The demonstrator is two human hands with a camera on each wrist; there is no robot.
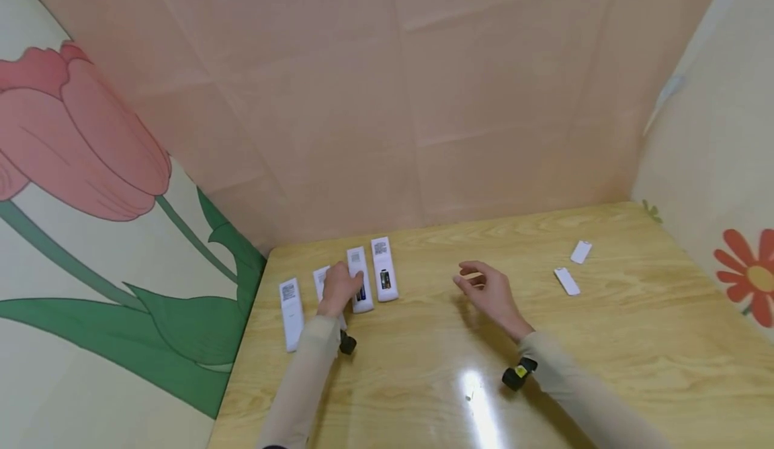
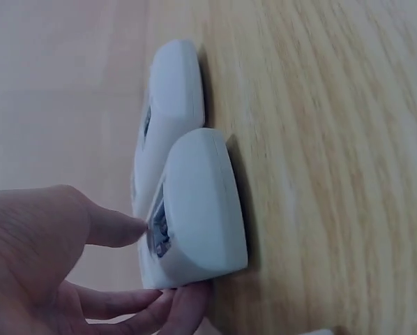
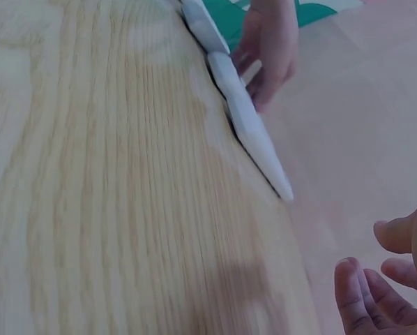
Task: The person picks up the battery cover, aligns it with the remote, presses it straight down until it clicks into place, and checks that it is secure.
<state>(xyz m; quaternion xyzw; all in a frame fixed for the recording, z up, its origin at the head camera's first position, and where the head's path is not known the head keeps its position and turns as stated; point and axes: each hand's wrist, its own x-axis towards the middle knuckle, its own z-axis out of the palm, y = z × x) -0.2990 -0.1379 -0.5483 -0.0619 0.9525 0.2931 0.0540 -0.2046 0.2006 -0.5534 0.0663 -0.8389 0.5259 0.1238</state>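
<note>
My left hand (image 1: 338, 289) grips a white remote control (image 1: 357, 261) lying back side up on the table. In the left wrist view, the thumb rests at the battery opening of that remote (image 2: 201, 202) and the fingers lie along its side. Just right of it, another white remote (image 1: 383, 251) shows a battery in its uncovered compartment. A third remote (image 1: 321, 275) is partly hidden beneath the left hand. Farthest left lies a remote (image 1: 292, 314) whose back looks closed. My right hand (image 1: 488, 293) hovers over the table, fingers loosely bent, with nothing in it.
Two small white battery covers (image 1: 567, 281) lie apart on the right of the wooden table (image 1: 423, 368). A pinkish cloth wall (image 1: 423, 99) rises behind the back edge. Flower-printed panels (image 1: 91, 247) stand at both sides.
</note>
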